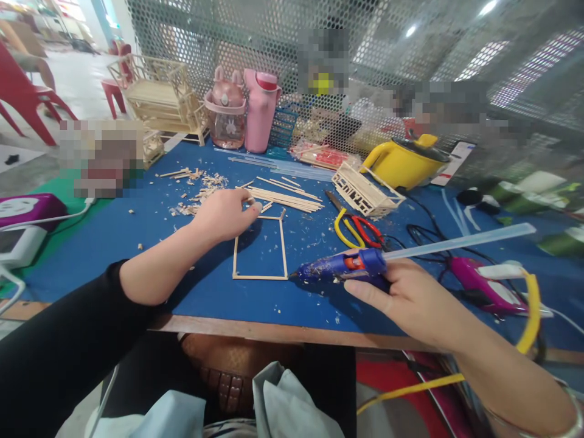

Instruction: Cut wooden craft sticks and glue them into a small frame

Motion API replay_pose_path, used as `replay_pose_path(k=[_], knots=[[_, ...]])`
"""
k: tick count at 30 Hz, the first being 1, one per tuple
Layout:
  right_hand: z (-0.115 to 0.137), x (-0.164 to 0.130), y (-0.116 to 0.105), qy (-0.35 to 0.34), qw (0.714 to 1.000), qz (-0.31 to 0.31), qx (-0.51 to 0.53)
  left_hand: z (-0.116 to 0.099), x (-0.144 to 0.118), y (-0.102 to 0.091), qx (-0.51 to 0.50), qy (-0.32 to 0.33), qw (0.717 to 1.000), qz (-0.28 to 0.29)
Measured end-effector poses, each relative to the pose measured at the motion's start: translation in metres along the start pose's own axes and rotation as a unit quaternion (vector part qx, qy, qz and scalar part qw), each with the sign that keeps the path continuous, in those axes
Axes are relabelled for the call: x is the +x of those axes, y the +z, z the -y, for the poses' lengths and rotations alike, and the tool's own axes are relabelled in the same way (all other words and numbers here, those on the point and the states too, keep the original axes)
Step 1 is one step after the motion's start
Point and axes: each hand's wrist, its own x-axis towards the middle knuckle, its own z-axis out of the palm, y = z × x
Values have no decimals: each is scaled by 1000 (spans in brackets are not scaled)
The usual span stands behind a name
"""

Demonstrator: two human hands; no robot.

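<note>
Right hand [410, 298] is closed around a blue glue gun [340, 267], near right on the blue table [114, 231]. Nozzle points left, tip right at the near-right corner of the stick frame [259, 252]; can't tell if it touches. Clear glue stick [456, 241] juts out the back, toward the right.

Left hand [223, 214] is loosely curled, fingertips pinching or pressing at the frame's far-left corner; exact grip hidden. Frame is a rectangle of thin wooden sticks lying flat, centre of table.

Just beyond it: loose stick pile [285, 196] and wood scraps [196, 194]. Scissors [356, 228] right of the frame. Small stick model [365, 191] and yellow pot [404, 161] farther right.
</note>
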Motion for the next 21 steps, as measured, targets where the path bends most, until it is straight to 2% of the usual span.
replay_pose_path(k=[9,21], knots=[[-1,2,3,-34,999,-18,-35,8,4,6,-31,18,999,2],[2,2,1,-25,999,-13,-44,13,6,11,-1,21,999,45]])
